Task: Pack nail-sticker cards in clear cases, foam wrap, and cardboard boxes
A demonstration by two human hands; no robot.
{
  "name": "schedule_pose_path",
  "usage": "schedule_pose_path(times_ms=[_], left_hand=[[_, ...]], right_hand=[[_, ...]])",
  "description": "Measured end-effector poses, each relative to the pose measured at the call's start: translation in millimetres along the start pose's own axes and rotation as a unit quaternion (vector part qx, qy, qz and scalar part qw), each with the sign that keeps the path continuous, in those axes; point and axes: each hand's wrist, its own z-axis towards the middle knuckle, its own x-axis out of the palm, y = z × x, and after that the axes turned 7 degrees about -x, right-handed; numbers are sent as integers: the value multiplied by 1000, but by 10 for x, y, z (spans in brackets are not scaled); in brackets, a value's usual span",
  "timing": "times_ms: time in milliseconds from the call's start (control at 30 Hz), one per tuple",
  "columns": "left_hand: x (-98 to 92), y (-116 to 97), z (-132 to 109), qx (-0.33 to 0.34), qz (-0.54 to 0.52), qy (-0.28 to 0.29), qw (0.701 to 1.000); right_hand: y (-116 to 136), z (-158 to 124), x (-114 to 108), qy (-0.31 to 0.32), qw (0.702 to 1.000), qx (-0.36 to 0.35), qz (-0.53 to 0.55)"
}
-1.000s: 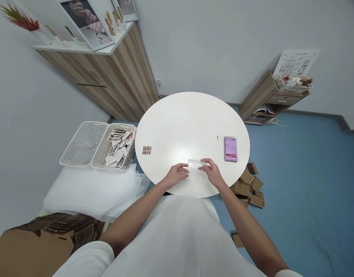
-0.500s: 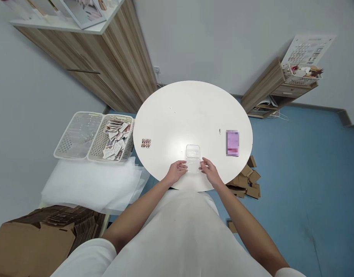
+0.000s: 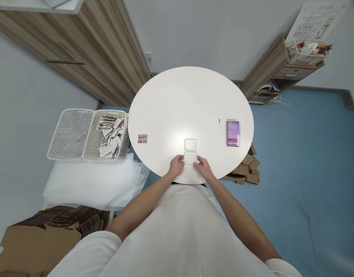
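Observation:
A clear plastic box [image 3: 190, 158] lies on the white oval table in front of me, its hinged lid [image 3: 190, 144] folded back away from me. My left hand [image 3: 176, 165] has its fingertips against the box's left side. On the opposite side, the thumb and fingers of my right hand [image 3: 203, 167] grip the right edge. Nothing can be seen inside the box. Farther left on the table is a small card of brown press-on nails [image 3: 142, 139], apart from both hands.
A purple pixelated packet [image 3: 233, 133] lies on the right of the table [image 3: 191, 88]. Left of it, a white basket [image 3: 87, 142] holds printed cards, beside another basket with clear boxes [image 3: 75, 132]. Flattened cardboard [image 3: 41, 246] is at lower left; cardboard pieces [image 3: 247, 169] lie on the floor.
My hands have come closer in on the box, and the right fingers now grip its edge. The camera view has shifted, so the surroundings sit differently in the picture.

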Motion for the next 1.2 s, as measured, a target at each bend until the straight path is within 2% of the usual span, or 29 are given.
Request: schedule_pose_path(times_ms=[133, 333, 467, 700, 1200], left_hand=[[22, 26, -21, -9, 32, -13, 999], [75, 35, -59, -42, 6, 21, 999], [114, -78, 11, -47, -45, 11, 998], [119, -272, 193, -12, -87, 13, 996], [128, -252, 210, -6, -94, 5, 996]], right_hand=[[-18, -22, -6, -17, 1000, 20, 5], [-9, -46, -2, -10, 997, 50, 63], [73, 87, -4, -16, 995, 40, 85], [164, 352, -44, -9, 995, 9, 103], [69, 415, -76, 27, 992, -16, 122]])
